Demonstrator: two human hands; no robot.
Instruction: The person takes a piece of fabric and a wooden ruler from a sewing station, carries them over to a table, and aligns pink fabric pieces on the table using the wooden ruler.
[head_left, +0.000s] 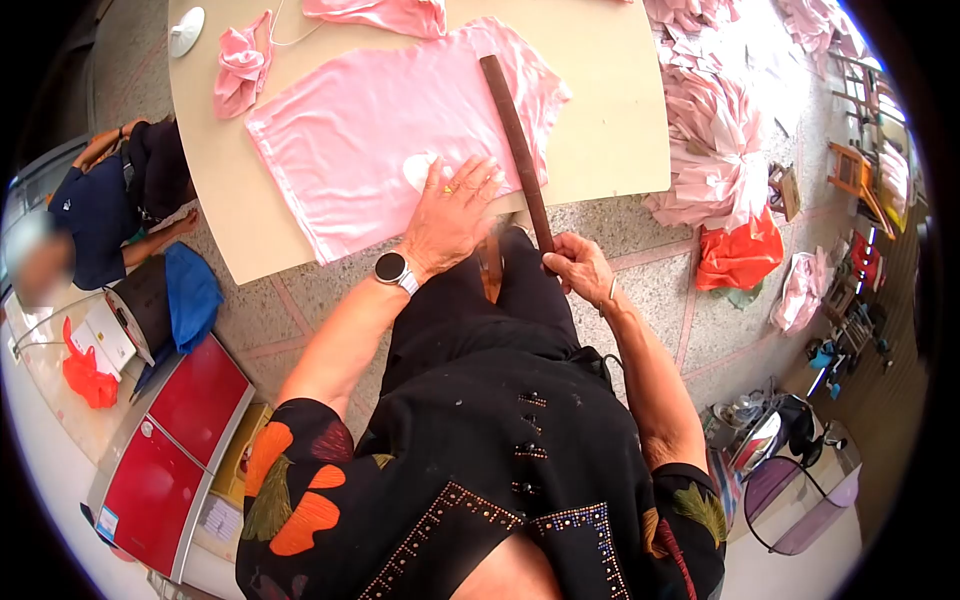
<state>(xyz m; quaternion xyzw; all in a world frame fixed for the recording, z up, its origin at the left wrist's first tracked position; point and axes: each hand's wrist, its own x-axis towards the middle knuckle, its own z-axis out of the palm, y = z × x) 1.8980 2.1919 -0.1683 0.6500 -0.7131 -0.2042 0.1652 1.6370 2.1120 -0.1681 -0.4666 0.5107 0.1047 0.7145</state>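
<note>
A pink knit garment (390, 110) is spread flat over the pale table (610, 130). My left hand (450, 215), with a watch on its wrist, lies on the near edge of the cloth with its fingers stretched out. Beside its thumb and partly covered by it is a small white object (417, 170), whose kind I cannot make out. My right hand (580, 264) grips the lower end of a long, flat, dark brown stick (517, 145). This stick slants up across the right part of the garment, its far end over the cloth.
More pink pieces (241, 65) and a white disc-shaped object (186, 32) are at the table's far left. Right of the table stands a large heap of pink cloth (705, 140) with a red bag (740, 250). Another person (95, 210) is at the left, near a red cabinet (175, 440).
</note>
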